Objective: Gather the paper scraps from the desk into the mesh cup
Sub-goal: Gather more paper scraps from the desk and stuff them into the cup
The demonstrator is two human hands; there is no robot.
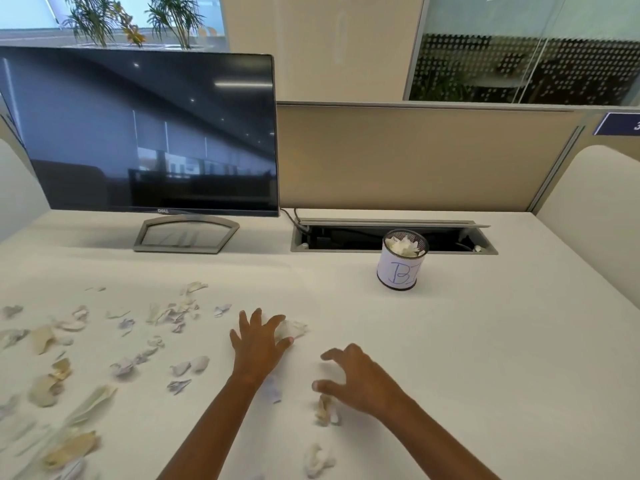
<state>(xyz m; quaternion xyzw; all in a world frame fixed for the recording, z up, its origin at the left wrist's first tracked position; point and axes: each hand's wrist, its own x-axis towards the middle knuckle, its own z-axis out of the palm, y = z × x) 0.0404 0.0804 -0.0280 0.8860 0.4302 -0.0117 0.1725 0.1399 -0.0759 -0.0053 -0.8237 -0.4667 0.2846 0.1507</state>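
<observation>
While paper scraps (123, 368) littered nine o'clock, the mesh cup (401, 263) stood at one. The left hand (258, 344) pinched a crumpled wad (291, 329); the right hand (360, 379) hovered with its fingers spread, empty.

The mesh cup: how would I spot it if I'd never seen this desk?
Find the big dark monitor, then look right to the open cable tray. The mesh cup stands just in front of it. It's the only upright container, wrapped in white paper with blue letters.

Bright, even light; wide-angle bending at edges, motion blur lower left.
</observation>
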